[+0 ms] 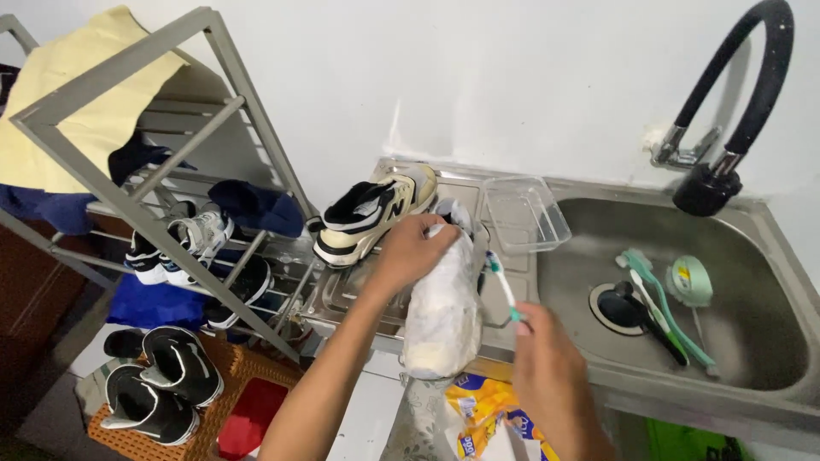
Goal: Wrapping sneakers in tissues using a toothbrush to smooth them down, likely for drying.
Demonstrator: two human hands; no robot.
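My left hand (416, 246) grips the top of a white sneaker (442, 316) that stands tilted on the steel draining board (342, 286), sole toward me. My right hand (547, 354) holds a toothbrush (503, 286) with a white and teal handle, its head up against the sneaker's side. A second sneaker (372, 213), cream with black, lies on the draining board behind my left hand.
A steel sink (752, 341) at the right holds brushes (662, 307) and a round green object (690, 280); a black bendable tap (743, 102) arches over it. A clear plastic tub (524, 213) sits beside the basin. A grey rack (171, 171) with shoes and cloths stands left.
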